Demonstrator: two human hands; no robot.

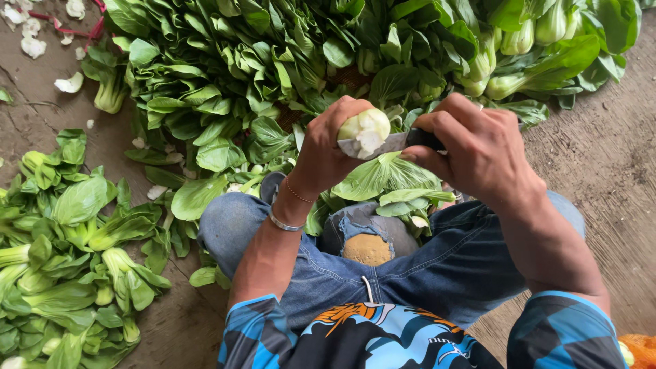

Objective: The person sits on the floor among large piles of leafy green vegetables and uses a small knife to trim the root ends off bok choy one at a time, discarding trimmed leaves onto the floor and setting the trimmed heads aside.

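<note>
My left hand [326, 150] grips a bok choy [383, 174] by its pale base, root end up and leaves hanging down over my lap. My right hand [478, 147] holds a knife [393, 142] by its dark handle; the blade lies flat against the cut white base of the bok choy. Both hands are close together above my knees, which are in torn blue jeans [410, 253].
A big heap of bok choy [273, 61] fills the ground ahead. A smaller pile of bok choy [61, 253] lies at my left. White trimmed scraps [68, 83] are scattered on the dirt floor at top left. An orange object [641, 348] sits at the bottom right corner.
</note>
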